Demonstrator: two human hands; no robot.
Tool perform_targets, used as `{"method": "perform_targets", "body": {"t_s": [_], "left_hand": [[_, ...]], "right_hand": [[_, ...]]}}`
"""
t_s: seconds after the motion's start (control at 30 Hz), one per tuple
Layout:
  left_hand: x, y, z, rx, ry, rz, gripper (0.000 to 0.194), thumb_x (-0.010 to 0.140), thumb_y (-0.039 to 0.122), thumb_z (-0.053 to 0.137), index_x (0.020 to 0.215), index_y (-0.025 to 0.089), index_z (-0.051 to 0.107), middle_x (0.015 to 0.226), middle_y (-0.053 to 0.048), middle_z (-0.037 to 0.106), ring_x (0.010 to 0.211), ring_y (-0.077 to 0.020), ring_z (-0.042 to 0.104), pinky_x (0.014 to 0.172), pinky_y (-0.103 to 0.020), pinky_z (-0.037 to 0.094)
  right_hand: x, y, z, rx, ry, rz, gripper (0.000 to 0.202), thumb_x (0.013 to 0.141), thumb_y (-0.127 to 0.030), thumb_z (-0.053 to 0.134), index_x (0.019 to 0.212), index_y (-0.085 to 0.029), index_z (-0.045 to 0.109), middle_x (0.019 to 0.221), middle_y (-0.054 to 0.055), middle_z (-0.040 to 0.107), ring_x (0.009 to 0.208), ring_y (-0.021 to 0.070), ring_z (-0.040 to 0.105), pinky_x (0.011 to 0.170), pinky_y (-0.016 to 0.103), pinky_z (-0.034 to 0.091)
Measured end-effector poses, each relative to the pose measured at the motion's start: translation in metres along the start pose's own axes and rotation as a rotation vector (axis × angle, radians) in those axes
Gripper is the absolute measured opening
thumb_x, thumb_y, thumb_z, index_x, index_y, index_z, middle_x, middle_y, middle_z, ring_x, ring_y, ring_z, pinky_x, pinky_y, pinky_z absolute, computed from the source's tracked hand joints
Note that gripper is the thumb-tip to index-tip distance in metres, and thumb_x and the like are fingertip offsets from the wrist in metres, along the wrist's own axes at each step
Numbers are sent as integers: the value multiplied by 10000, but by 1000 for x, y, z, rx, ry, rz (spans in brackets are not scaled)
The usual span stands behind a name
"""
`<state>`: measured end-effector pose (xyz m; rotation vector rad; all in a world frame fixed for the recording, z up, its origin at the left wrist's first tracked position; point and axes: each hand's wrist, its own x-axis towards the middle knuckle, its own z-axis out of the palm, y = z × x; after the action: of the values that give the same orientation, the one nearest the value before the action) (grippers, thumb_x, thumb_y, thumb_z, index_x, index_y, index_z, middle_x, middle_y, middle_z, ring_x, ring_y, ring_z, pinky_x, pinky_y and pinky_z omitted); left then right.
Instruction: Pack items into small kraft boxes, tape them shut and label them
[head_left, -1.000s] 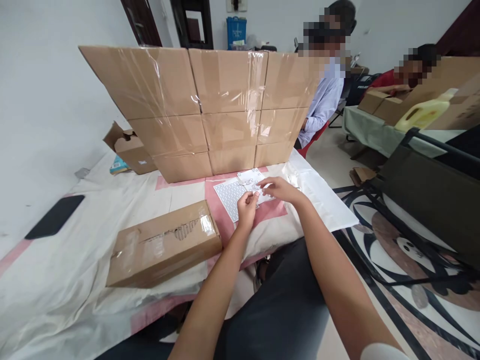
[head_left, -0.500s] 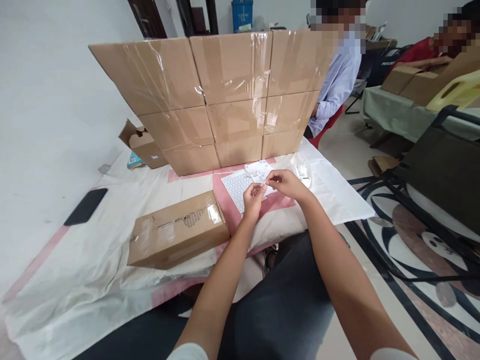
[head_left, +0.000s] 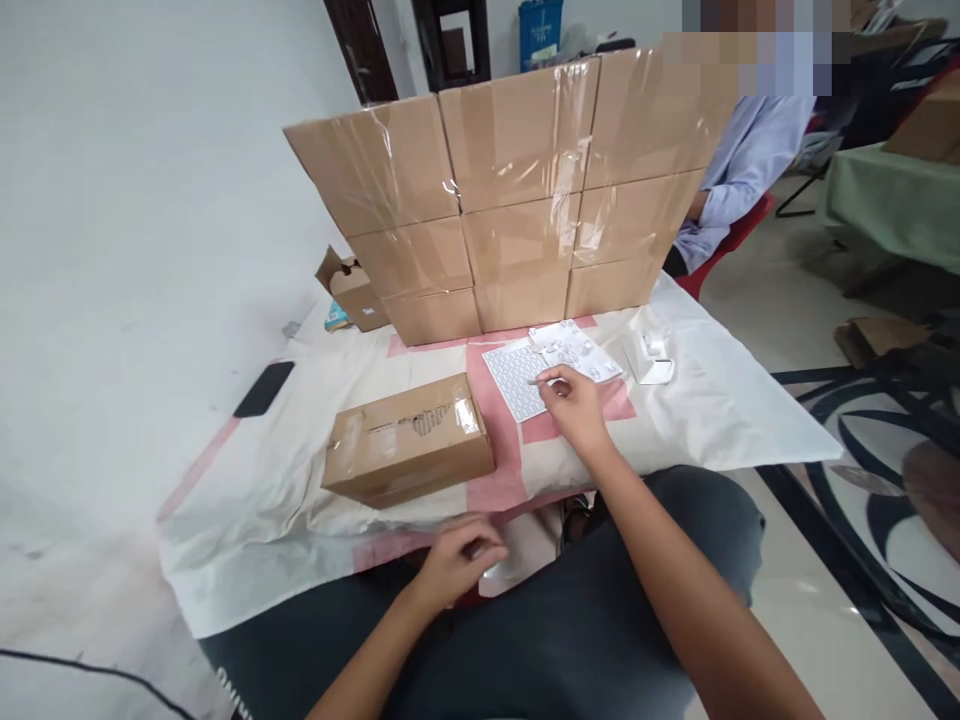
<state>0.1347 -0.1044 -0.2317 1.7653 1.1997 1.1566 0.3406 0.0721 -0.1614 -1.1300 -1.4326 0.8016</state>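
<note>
My right hand [head_left: 571, 402] is above the printed white sheets, its thumb and forefinger pinched on a small grey piece [head_left: 532, 381] whose kind I cannot make out. Below it lies a sheet with rows of small printed shapes [head_left: 510, 372], partly covered by the hand. Beside that is a second sheet with line drawings [head_left: 581, 350], and a few small pale bits [head_left: 551, 348] rest on it. Lower down, in front of the table edge and over my lap, my left hand [head_left: 461, 555] is slightly blurred. Its fingers are curled together, and anything between them is hidden.
A taped cardboard box [head_left: 405, 440] sits left of the sheets. Stacked cartons [head_left: 517, 210] form a wall behind. An open white box [head_left: 651, 358] is at the right, a black phone [head_left: 264, 388] at the left. Beyond the cartons sits a person in a light shirt [head_left: 765, 160].
My left hand has left my right hand and dropped back over my lap. The right hand stays over the sheets, still pinching. The view has turned left, and the open white box shows fully.
</note>
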Motion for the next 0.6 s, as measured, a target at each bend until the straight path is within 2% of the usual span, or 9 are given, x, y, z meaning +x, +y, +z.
{"method": "perform_targets", "body": {"t_s": [0.07,0.13,0.2,0.3,0.37,0.43,0.5,0.6], "left_hand": [[-34,-5,-38,102,121,-35,205,836,357,746,697,207,731,615,-7,659,557,-133,589,546,-239,453],[-56,-10,-72,208,328,-78,194,840,346,739,712,202,711,632,5,643,572,-131,575,553,-239,442],[-63,-16,-99,300,568,-115,211,853,366,725,741,195,672,654,25,594,601,-126,537,582,-242,432],[-52,-28,-124,362,840,-144,262,873,451,693,890,195,639,783,25,575,732,-141,548,734,-277,479],[-34,-34,-129,352,908,-150,449,870,568,652,1130,206,596,1017,-21,620,934,-181,600,889,-337,502],[-16,-37,-127,326,898,-153,700,863,720,543,1352,224,469,1290,-89,579,1179,-236,578,1040,-402,469],[0,-36,-119,312,855,-155,834,847,821,432,1430,225,406,1435,-135,513,1323,-275,515,1142,-430,402],[11,-30,-106,320,840,-156,821,870,816,399,1412,202,461,1470,-160,506,1395,-297,468,1212,-428,320]], "right_hand": [[-14,1,24,-22,29,-7,119,767,-223,576,799,-197,687,828,42,728,622,159,598,631,293,480],[-24,2,43,-58,27,-41,138,785,-189,577,809,-203,711,851,42,739,651,165,620,678,301,500],[-32,3,55,-70,-5,-71,151,811,-166,583,839,-206,725,878,38,744,670,162,631,706,297,508],[-41,5,63,-45,-77,-78,172,831,-128,587,887,-206,730,907,33,745,707,161,647,728,286,510],[-45,8,65,-29,-112,-58,187,834,-110,588,906,-207,730,898,27,742,718,163,649,743,288,509],[-48,10,66,-8,-117,-32,195,840,-108,583,916,-210,731,884,17,739,723,164,648,753,290,509],[-49,12,67,23,-101,-18,197,847,-115,575,914,-211,733,877,13,738,731,166,651,757,291,510],[-50,16,71,64,-61,-21,205,848,-113,561,905,-208,734,878,20,735,756,175,663,763,293,511]]}}
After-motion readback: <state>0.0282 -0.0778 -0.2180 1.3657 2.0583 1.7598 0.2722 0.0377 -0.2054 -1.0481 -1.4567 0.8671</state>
